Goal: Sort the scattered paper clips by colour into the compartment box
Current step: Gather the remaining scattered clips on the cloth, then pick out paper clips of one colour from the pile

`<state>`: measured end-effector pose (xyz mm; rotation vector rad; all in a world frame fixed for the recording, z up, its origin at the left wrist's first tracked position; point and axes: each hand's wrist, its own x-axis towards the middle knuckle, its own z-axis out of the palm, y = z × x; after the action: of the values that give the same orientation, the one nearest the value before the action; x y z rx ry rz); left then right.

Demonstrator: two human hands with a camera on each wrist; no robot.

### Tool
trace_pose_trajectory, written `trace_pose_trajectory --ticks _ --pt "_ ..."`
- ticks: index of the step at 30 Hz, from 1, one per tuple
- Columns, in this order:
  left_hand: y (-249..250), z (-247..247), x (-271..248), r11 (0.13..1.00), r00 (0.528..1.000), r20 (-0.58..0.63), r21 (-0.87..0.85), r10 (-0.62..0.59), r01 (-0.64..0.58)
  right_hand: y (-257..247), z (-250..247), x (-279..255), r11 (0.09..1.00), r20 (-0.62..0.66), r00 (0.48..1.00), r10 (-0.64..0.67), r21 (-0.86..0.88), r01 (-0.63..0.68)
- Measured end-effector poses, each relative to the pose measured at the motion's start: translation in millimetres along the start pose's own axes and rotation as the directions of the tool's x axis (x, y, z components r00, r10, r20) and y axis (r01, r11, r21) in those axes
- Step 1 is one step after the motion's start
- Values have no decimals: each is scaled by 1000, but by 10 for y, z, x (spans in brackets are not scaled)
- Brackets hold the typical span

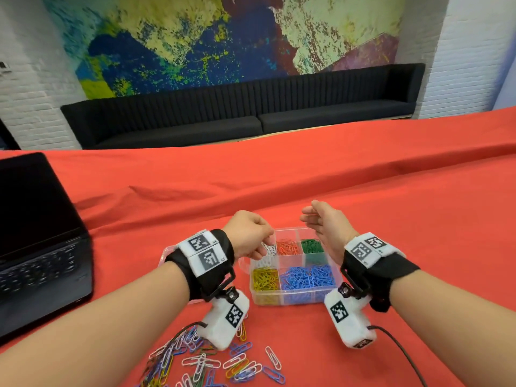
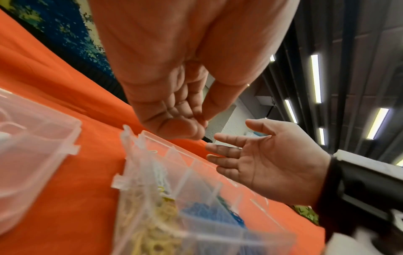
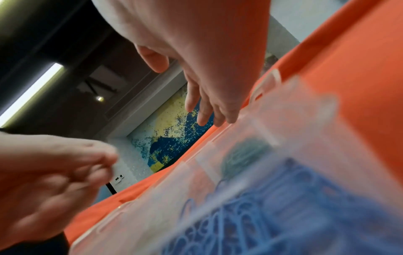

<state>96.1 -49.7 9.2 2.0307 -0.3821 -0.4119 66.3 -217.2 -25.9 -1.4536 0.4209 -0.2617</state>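
While both hands hang over the clear compartment box on the red cloth, the left hand hovers above the compartment of white clips, its fingers curled with the fingertips bunched against the thumb; whether they pinch a clip I cannot tell (the wrist views are blurred there); the right hand is held just beyond the green clips, palm turned toward the left hand, fingers straight and spread, holding nothing; red clips, yellow clips and blue clips each fill their own compartment; the scattered clips lie mixed near the front edge; the box's lid lies just left of the box; a dark laptop sits far left.
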Motion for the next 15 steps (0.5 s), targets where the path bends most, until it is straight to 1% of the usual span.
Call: trace_pose_trajectory --ticks 2,3,5,6,7,9,11,12,13,15 --pt "-79 -78 -144 994 999 16 104 37 -39 -27 13 -33 997 53 998 -27 -67 30" --pt "-123 -118 -231 986 997 45 157 55 -62 -48 11 -52 993 73 997 -29 -115 37" --pt "-213 -191 -430 960 987 139 258 76 -110 -106 -8 -126 974 83 996 -22 -223 40" --pt "-255 -221 -538 941 978 194 309 79 -137 -137 -29 -183 952 72 996 -49 -300 69" --pt "-291 -241 -651 911 966 247 374 83 -174 -175 -51 -265 906 62 993 -101 -406 117" --pt "-346 -251 -875 813 932 347 511 103 -279 -243 -91 -483 755 100 971 -216 -613 231" --pt "-401 -235 -1087 728 894 435 577 111 -371 -275 -131 -750 610 202 944 -259 -724 322" --pt "-426 -215 -1186 695 876 468 594 112 -406 -277 -155 -897 540 265 932 -246 -761 359" --pt "-457 -183 -1275 663 859 498 604 119 -442 -261 -184 -1046 465 329 922 -206 -796 388" --pt "-496 -104 -1426 612 829 541 611 141 -502 -200 -246 -1356 319 457 887 -68 -832 454"
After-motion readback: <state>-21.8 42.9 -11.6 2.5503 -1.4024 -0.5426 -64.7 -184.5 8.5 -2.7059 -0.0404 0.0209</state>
